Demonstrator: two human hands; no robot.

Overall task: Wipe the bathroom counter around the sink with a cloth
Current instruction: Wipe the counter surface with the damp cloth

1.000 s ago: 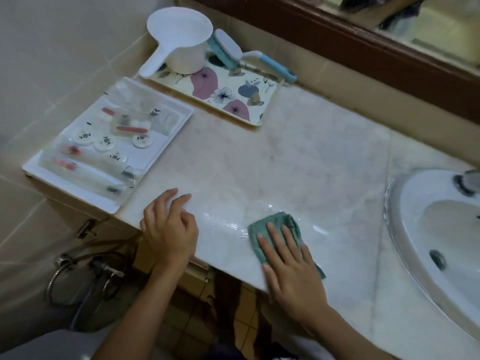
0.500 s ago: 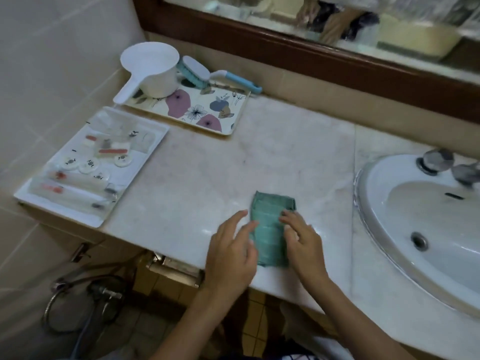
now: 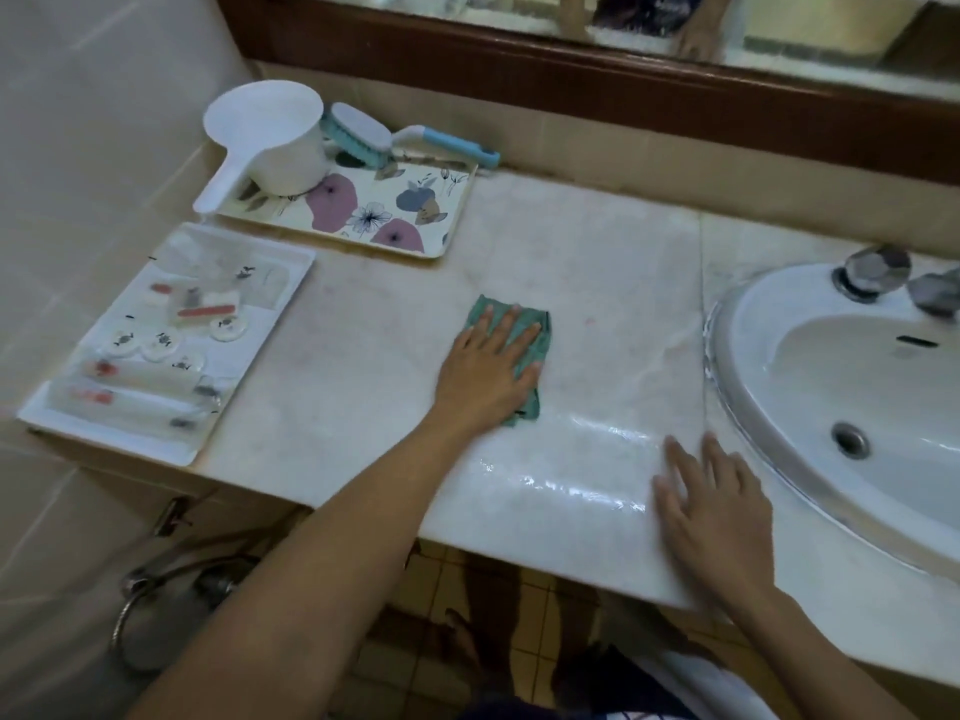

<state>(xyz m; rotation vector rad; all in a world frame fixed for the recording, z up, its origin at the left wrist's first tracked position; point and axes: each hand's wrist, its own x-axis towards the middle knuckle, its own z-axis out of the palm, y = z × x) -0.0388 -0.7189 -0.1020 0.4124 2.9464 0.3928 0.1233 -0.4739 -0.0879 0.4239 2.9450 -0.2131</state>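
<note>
Head view: green cloth [image 3: 536, 332] on the counter [image 3: 597, 252], well left of the sink [image 3: 748, 366]. Left hand [image 3: 485, 366] presses it flat, fingers straight, tips short of its far edge; the palm hides its middle. Long axis runs front-to-back. Right hand [image 3: 711, 506] lies flat on the marble, fingers relaxed, holding nothing.

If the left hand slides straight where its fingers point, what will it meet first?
Likely bare counter, then the tiled wall below the mirror; the left hand passes right of the floral tray.
</note>
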